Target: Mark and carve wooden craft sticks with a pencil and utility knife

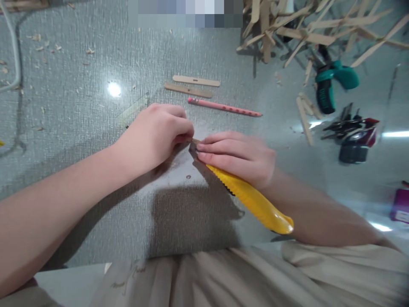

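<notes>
My left hand (159, 132) is closed, its fingertips pinching a craft stick (195, 140) of which only a short bit shows. My right hand (238, 157) is closed around the front of a utility knife (251, 198) with a ridged yellow handle. The knife's metal end (193, 148) lies close against the stick, between my two hands; whether it cuts in cannot be made out. Just beyond my hands lie a pink pencil (225, 107) and two more craft sticks, a pale one (204, 81) and a browner one (188, 90). A clear ruler-like strip (133, 110) is partly behind my left hand.
At the upper right is a heap of joined craft sticks (306, 32). Teal-handled pliers (335, 79), a dark and red cluster of small tools (351, 132) and a purple box (401, 204) lie on the right. A white cable (15, 51) and wood shavings (38, 38) are at left.
</notes>
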`<state>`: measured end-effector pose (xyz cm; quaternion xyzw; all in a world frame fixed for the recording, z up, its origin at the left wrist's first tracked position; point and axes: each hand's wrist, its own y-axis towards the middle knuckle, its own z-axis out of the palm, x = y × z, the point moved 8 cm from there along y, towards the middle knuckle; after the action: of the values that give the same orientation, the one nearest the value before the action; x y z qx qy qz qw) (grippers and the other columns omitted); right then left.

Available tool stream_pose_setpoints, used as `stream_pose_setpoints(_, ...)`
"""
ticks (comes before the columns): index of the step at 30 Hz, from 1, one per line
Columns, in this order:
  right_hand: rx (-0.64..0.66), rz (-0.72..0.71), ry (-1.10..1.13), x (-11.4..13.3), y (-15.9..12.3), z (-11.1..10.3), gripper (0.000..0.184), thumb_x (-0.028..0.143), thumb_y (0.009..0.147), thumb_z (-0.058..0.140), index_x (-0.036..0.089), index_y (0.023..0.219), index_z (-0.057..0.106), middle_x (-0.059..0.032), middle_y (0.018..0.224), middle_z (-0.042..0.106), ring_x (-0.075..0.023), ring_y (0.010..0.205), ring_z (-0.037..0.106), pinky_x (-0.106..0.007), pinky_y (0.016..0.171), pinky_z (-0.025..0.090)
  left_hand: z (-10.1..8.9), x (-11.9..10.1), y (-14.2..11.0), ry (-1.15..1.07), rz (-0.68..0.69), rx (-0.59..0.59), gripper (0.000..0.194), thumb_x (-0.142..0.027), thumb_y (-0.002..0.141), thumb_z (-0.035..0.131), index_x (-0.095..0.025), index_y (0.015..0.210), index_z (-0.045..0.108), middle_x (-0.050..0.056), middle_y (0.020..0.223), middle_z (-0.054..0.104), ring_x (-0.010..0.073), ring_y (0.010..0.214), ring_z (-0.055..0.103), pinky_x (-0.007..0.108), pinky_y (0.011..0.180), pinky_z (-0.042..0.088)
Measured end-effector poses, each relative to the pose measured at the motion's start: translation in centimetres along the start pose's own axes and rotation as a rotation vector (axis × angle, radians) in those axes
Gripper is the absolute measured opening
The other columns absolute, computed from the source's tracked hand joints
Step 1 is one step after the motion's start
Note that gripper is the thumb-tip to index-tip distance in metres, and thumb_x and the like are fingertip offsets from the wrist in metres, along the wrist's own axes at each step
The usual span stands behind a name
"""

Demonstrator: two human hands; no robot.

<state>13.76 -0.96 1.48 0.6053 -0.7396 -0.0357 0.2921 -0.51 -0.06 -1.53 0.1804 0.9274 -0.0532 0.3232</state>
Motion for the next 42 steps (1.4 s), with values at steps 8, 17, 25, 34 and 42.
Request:
stream_pose_setpoints(8, -0.02, 0.023, 0.027, -0.3, 0.0, 0.0, 0.02, 0.01, 0.099, 0.066, 0.024, 0.11, 0.072, -0.0055, 0.101, 0.08, -0.0233, 0.1, 0.078, -0.035, 0.08, 0.068, -0.1, -0.3, -0.1, 0.019, 0.038, -0.027, 0.027, -0.006, 0.092, 0.055, -0.02, 0.087, 0.077, 0.002, 0.089, 0.074, 0.0161, 0.076, 0.064, 0.032, 0.071, 0.049)
stream_pose_setpoints(17, 0.032, 0.049, 0.071, -0.9, 0.5, -0.1, 0.018, 0.016, 0.104, 0.06, 0.027, 0.107, 0.073, -0.0035, 0.099, 0.08, -0.0211, 0.099, 0.078, -0.034, 0.079, 0.068, -0.2, -0.3, 0.0, 0.025, 0.049, -0.034, 0.028, -0.008, 0.093, 0.054, -0.021, 0.082, 0.076, 0.003, 0.088, 0.075, 0.0186, 0.076, 0.066, 0.034, 0.07, 0.049)
stream_pose_setpoints(25, 0.038, 0.091, 0.114, -1.3, 0.4, 0.1, 0.019, 0.014, 0.1, 0.066, 0.028, 0.109, 0.076, -0.0026, 0.096, 0.078, -0.0208, 0.097, 0.076, -0.034, 0.081, 0.066, 0.0, -0.4, -0.1, 0.059, 0.092, -0.064, 0.028, -0.008, 0.092, 0.054, -0.02, 0.08, 0.077, 0.004, 0.088, 0.075, 0.0197, 0.076, 0.065, 0.038, 0.076, 0.052)
stream_pose_setpoints(34, -0.007, 0.063, 0.05, -0.9, 0.7, 0.2, 0.014, 0.011, 0.098, 0.068, 0.022, 0.097, 0.076, -0.0037, 0.089, 0.075, -0.0198, 0.092, 0.075, -0.031, 0.079, 0.064, 0.1, -0.2, -0.1, 0.034, 0.095, -0.058, 0.029, -0.01, 0.094, 0.053, -0.021, 0.079, 0.075, 0.004, 0.088, 0.075, 0.0195, 0.079, 0.067, 0.036, 0.077, 0.052)
stream_pose_setpoints(42, -0.003, 0.03, 0.049, -1.4, 0.4, 0.2, 0.013, 0.014, 0.101, 0.065, 0.023, 0.104, 0.074, -0.0042, 0.094, 0.078, -0.0191, 0.094, 0.075, -0.033, 0.079, 0.066, -0.2, -0.3, -0.3, 0.025, 0.113, -0.066, 0.028, -0.014, 0.098, 0.051, -0.022, 0.084, 0.074, 0.003, 0.091, 0.076, 0.0198, 0.08, 0.068, 0.038, 0.079, 0.051)
